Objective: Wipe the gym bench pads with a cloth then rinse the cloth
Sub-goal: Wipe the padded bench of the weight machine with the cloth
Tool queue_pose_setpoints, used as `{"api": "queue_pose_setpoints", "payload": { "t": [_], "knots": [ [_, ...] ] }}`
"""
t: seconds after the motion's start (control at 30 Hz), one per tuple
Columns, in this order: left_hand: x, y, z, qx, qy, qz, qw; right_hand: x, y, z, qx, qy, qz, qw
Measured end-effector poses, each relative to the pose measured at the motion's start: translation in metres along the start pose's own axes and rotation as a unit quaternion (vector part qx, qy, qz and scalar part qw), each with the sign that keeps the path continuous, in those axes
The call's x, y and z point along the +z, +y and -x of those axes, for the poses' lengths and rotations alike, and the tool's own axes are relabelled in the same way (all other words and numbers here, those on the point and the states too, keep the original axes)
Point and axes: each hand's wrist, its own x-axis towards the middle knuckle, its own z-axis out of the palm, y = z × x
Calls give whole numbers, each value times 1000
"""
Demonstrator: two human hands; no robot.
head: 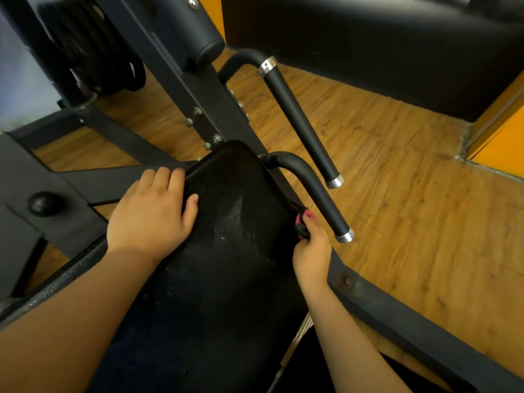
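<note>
Right hand (pixel 312 251): fingers curled round a cloth, which it grasps against the right edge of the pad; the wrist and forearm run back toward the near right.
Cloth (pixel 301 224): small bunched piece, pink and dark, showing above the right hand's fingers; it touches the pad's right side, just beside the near handle. How much of it lies inside the hand cannot be told.
Left hand (pixel 150 217): grasps the pad's far-left corner, fingers bent over the left edge and thumb lying flat on the top surface.
Pad (pixel 226 265): long black bench cushion with a textured cover, running from the near centre to the far centre between the two hands; pale specks and a faint smear show on its top.
Near handle (pixel 320 199): black curved bar with a silver end cap, rising from beside the pad's far-right corner and pointing toward the near right.
Far handle (pixel 297 117): longer black bar with silver collars at both ends of its grip, lying beyond the near handle and parallel to it.
Frame (pixel 181 92): dark steel beams with bolt heads, passing from the far left down to the pad's far end.
Knob (pixel 45 204): round and black, on the frame to the left of the left hand.
Weight plates (pixel 93 52): dark stacked discs at the far left.
Floor (pixel 397 180): wood-pattern boards, to the right of the handles.
</note>
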Motion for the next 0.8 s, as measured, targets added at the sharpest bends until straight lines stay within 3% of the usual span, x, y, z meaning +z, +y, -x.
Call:
{"api": "queue_pose_setpoints", "payload": {
  "t": [0.13,0.33,0.57,0.8],
  "knots": [
    [-3,2,1,0,-10,1,1000,-1,-5,-12,-37,-33,-14,999],
    [-5,2,-1,-5,-18,-3,1000,-24,27,-3,81,-49,19,995],
    [-4,3,-1,-10,-23,-15,1000,-16,11,-14,20,-87,25,996],
    [-4,3,0,-13,-14,-9,1000,-23,45,-11,138,-65,47,987]
  ]
}}
